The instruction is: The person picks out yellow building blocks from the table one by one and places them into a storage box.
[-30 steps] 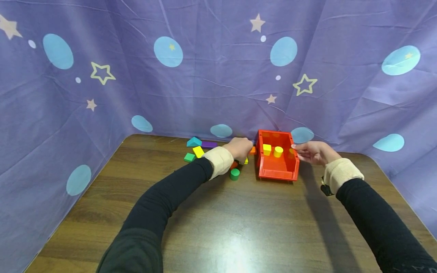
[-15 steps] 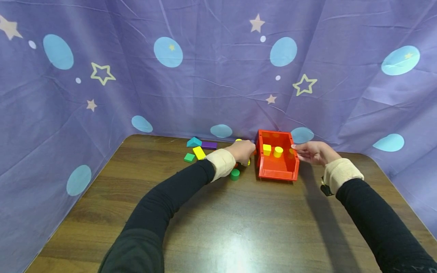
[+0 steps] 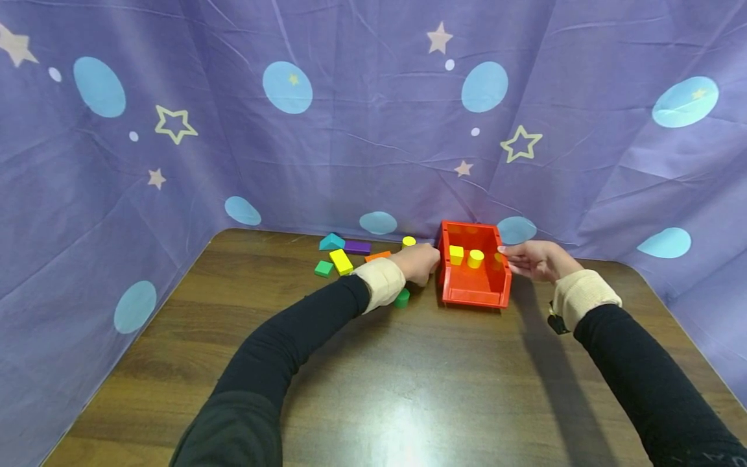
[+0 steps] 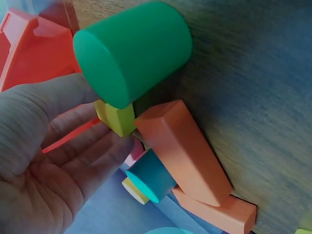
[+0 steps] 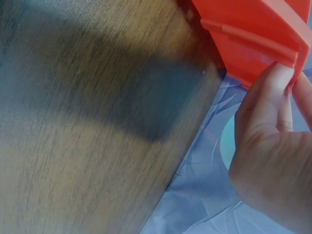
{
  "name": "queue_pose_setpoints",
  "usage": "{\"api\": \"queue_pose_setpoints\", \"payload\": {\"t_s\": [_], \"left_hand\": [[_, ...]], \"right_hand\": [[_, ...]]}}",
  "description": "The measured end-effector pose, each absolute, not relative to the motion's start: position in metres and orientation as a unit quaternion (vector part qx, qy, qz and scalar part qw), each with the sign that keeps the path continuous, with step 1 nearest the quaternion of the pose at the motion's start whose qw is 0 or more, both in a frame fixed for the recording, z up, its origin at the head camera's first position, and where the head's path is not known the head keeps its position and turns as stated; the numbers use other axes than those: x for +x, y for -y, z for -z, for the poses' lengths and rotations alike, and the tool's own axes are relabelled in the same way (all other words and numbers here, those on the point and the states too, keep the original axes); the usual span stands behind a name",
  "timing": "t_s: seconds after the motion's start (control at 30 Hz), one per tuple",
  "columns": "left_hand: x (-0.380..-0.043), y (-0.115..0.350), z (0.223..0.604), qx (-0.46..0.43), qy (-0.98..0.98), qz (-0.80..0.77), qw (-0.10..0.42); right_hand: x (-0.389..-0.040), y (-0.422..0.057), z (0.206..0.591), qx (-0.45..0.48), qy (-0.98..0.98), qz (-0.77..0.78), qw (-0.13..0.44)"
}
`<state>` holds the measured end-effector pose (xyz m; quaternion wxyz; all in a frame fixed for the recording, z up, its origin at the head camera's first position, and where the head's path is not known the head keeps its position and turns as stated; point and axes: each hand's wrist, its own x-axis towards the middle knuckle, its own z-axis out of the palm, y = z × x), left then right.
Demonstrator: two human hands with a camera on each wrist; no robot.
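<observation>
My left hand (image 3: 419,263) is low over the table, just left of the red bin (image 3: 475,290). In the left wrist view, its thumb and fingertips pinch a small yellow block (image 4: 117,118), which the head view hides behind the hand. A green cylinder (image 4: 134,53) stands beside the thumb, closer to that camera. Orange blocks (image 4: 183,153) and a teal cylinder (image 4: 151,176) lie near the fingertips. On the bin's other side, my right hand (image 3: 537,259) grips the right wall between thumb and fingers (image 5: 265,105). Inside the bin sit a yellow cube (image 3: 456,255) and a yellow cylinder (image 3: 475,259).
Farther left on the wooden table (image 3: 233,311) lie a teal triangle (image 3: 332,242), a purple block (image 3: 357,247), a yellow block (image 3: 341,262) and a green block (image 3: 323,268). Another yellow cylinder (image 3: 408,241) stands behind my left hand. A purple cloth (image 3: 350,130) hangs along the back edge.
My left hand has shifted slightly right and toward me, uncovering the yellow cylinder and an orange block behind it. My right hand and the bin have stayed in place.
</observation>
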<state>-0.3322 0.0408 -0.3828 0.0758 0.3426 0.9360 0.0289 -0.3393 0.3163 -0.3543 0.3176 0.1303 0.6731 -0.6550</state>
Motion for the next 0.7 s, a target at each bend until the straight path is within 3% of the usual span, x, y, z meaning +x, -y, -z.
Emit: {"api": "queue_pose_setpoints", "payload": {"t_s": [0.7], "left_hand": [[-0.3286, -0.0401, 0.3826, 0.353, -0.933, -0.019, 0.065]], "right_hand": [[-0.3406, -0.3172, 0.3555, 0.136, -0.671, 0.653, 0.322]]}}
